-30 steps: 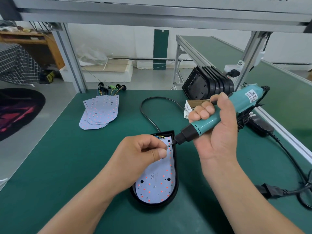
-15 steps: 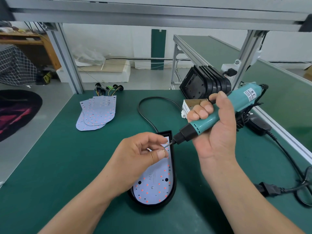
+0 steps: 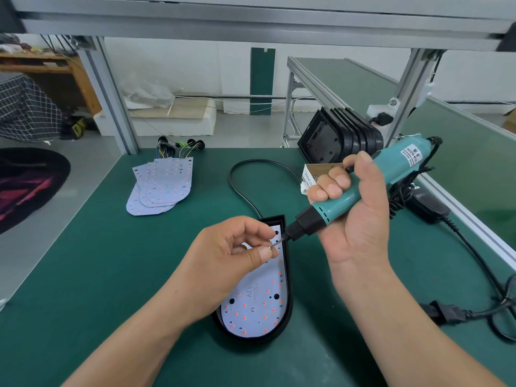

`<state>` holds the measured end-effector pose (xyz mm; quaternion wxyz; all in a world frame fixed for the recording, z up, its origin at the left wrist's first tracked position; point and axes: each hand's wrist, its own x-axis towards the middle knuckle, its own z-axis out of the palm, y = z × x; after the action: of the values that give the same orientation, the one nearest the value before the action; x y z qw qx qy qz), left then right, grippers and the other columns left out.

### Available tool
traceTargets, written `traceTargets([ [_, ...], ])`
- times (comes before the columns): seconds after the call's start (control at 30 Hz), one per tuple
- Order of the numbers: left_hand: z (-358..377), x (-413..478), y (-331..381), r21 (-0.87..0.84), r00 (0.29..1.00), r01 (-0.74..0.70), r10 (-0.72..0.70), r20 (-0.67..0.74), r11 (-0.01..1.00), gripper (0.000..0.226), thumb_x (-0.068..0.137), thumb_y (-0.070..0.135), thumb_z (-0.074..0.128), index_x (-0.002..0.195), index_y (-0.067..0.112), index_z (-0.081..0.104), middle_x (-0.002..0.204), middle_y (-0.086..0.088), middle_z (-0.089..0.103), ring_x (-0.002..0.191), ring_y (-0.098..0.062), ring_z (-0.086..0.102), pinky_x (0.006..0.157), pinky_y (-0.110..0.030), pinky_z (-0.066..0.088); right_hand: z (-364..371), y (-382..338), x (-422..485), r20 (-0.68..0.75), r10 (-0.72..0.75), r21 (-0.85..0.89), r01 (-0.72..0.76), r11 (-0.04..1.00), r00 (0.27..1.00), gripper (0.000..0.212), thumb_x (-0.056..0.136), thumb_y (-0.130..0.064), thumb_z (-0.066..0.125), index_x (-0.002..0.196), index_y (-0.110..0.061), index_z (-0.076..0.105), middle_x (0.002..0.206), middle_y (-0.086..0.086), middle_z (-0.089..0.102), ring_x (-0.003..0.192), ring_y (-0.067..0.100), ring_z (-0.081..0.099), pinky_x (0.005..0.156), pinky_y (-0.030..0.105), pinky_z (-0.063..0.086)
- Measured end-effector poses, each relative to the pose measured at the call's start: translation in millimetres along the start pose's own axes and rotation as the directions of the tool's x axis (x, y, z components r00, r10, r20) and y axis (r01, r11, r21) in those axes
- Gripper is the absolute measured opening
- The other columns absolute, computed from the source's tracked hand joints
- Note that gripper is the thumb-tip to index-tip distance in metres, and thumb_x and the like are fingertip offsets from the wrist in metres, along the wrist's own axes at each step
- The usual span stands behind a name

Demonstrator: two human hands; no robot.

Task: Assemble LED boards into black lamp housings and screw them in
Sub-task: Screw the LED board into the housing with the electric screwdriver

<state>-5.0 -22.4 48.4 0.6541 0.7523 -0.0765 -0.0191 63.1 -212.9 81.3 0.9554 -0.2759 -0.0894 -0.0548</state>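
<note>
On a green bench mat [image 3: 92, 289], a black lamp housing [image 3: 251, 339] lies open side up directly before the worker, between the two forearms, with a white LED board [image 3: 259, 305] seated inside it, its red-dotted face showing. The left hand [image 3: 231, 263] hovers over the upper half of the board, thumb and forefinger pinching a tiny metal part [image 3: 270, 247], too small to make out clearly, at the tip of a driver bit. The right hand [image 3: 354, 219] is wrapped around a teal electric screwdriver [image 3: 391, 169], holding it slanted with the black nose pointing down and left toward the housing's top edge. A black power plug [image 3: 444, 314] and its cord trail along the mat at right. Farther back, a black adapter [image 3: 427, 206] sits near the bench's right rail, and a small open cardboard box [image 3: 312, 170] shows just behind the right hand's knuckles. To the left, well apart from the work, a fanned stack of spare LED boards [image 3: 162, 188] lies flat, coloured wires [image 3: 178, 146] bunched at its far end. At the bench's far right corner, a row of empty black housings [image 3: 340, 138] stands on edge, leaning together beside an aluminium frame post [image 3: 407, 88].
</note>
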Motion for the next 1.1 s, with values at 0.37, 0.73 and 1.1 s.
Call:
traceTargets([
  [0.37,0,1,-4,0.067,1.000,-0.008,0.008,0.004,0.998,0.021,0.082,0.035,0.078,0.102,0.040,0.077,0.100,0.008,0.078,0.079,-0.035,0.065,0.085,-0.042,0.059,-3,1,1,0.036,0.003,-0.054,-0.001,0.999,0.999,0.020,0.105,-0.025,0.057,0.087,-0.018,0.060,0.069,-0.005,0.046,0.057,0.010,0.043,0.058,0.025,0.044],
  [0.73,0,0,-10,0.160,0.996,0.001,0.013,-0.085,0.987,0.023,0.089,0.025,0.081,0.101,0.044,0.075,0.096,0.008,0.077,0.071,-0.033,0.059,0.064,-0.032,0.053,-1,6,-2,0.090,-0.019,-0.124,0.030,0.992,0.996,0.019,0.106,-0.027,0.057,0.089,-0.019,0.058,0.072,-0.004,0.045,0.059,0.010,0.045,0.061,0.026,0.045],
  [1.1,4,1,-8,0.121,0.996,0.003,0.007,-0.083,0.993,0.025,0.087,0.033,0.081,0.105,0.048,0.075,0.104,0.015,0.080,0.098,-0.042,0.069,0.087,-0.052,0.064,-10,13,1,-0.066,-0.002,-0.027,0.001,1.000,0.998,0.023,0.101,-0.035,0.068,0.089,-0.018,0.059,0.072,-0.005,0.046,0.061,0.011,0.045,0.062,0.026,0.047],
])
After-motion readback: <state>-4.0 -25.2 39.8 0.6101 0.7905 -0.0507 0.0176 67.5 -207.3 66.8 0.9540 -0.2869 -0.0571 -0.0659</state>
